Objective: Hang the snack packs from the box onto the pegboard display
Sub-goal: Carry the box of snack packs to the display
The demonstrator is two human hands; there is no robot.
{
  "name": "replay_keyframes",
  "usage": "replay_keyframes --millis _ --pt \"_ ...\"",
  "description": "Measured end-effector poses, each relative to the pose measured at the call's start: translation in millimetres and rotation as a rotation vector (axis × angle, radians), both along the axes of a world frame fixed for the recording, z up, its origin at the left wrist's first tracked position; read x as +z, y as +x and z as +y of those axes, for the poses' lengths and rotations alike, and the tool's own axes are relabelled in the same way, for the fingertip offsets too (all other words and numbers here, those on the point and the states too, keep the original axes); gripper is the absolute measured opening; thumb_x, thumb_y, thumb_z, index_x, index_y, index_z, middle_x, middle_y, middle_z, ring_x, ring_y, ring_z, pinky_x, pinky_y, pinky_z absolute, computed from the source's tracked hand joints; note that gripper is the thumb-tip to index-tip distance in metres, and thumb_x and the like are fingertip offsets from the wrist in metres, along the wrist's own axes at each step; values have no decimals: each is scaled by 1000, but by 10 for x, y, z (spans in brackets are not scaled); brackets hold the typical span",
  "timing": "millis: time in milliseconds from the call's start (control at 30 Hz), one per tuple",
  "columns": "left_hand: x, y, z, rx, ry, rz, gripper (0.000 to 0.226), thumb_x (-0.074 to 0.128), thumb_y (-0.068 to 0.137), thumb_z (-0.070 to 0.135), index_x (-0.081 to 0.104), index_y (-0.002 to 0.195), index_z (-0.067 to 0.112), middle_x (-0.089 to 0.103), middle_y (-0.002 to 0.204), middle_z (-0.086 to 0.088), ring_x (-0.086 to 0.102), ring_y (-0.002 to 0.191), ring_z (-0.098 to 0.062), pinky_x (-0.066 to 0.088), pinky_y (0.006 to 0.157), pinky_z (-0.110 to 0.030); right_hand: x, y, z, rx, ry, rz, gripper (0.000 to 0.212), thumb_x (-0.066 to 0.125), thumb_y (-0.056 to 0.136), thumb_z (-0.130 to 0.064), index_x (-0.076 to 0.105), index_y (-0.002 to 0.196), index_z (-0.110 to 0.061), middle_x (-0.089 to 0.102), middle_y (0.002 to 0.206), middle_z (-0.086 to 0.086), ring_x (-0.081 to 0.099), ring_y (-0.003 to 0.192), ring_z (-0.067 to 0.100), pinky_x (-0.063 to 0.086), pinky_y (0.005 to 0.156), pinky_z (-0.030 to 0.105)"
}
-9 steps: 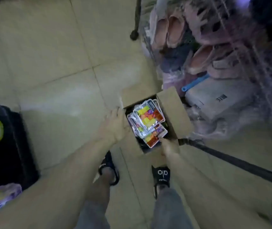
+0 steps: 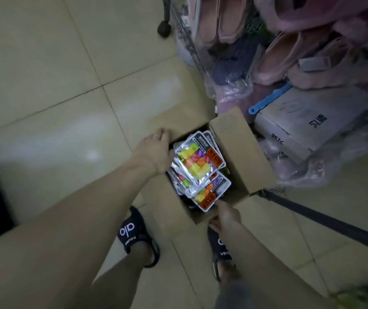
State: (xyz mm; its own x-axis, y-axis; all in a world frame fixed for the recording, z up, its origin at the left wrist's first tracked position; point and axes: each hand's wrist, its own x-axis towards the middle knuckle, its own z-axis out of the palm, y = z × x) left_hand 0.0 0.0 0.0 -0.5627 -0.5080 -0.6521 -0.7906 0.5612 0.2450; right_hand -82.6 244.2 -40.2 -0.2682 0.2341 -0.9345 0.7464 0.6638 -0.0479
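Two hands are placed on an open cardboard box (image 2: 241, 152) standing on the tiled floor (image 2: 44, 85). The left hand (image 2: 154, 152) is curled over the box's 9 o'clock edge; the right hand (image 2: 226, 216) is pinched on the 6 o'clock wall. Several snack packs (image 2: 197, 162) are stacked inside the box. Bagged slippers (image 2: 279, 52) are piled at 1 o'clock.

Open brown cardboard box (image 2: 241, 157) on the tiled floor, flaps folded outward, right flap standing up. Inside, a loose stack of clear-fronted snack packs (image 2: 197, 162) showing yellow, orange, red, green and purple cubes, lying flat and slightly fanned, topmost tilted diagonally.
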Motion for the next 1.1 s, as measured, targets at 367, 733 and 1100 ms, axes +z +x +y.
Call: replay_keyframes --millis 367,733,1100 --pt "-485 -303 -168 -86 -42 -159 25 53 101 12 55 126 10 65 123 -19 65 111 -41 41 74 -35 -453 -36 184 80 66 106 16 72 81 -20 67 72 -8 73 87 19 70 88 44 57 84 68" --pt "617 839 -11 180 111 -159 23 50 101 18 63 116 6 68 123 -22 64 115 -40 50 88 -39 1039 -188 -385 717 24 314 22 62 90 -25 71 84 -6 71 90 17 62 85 35 45 71 36" --pt "3432 2472 -856 696 93 -83 14 50 95 18 63 93 13 75 104 -15 68 98 -37 44 67 -33 3757 605 -2313 1294 -86 443 31 52 97 -25 50 70 -11 72 97 20 67 93 39 39 68 32"
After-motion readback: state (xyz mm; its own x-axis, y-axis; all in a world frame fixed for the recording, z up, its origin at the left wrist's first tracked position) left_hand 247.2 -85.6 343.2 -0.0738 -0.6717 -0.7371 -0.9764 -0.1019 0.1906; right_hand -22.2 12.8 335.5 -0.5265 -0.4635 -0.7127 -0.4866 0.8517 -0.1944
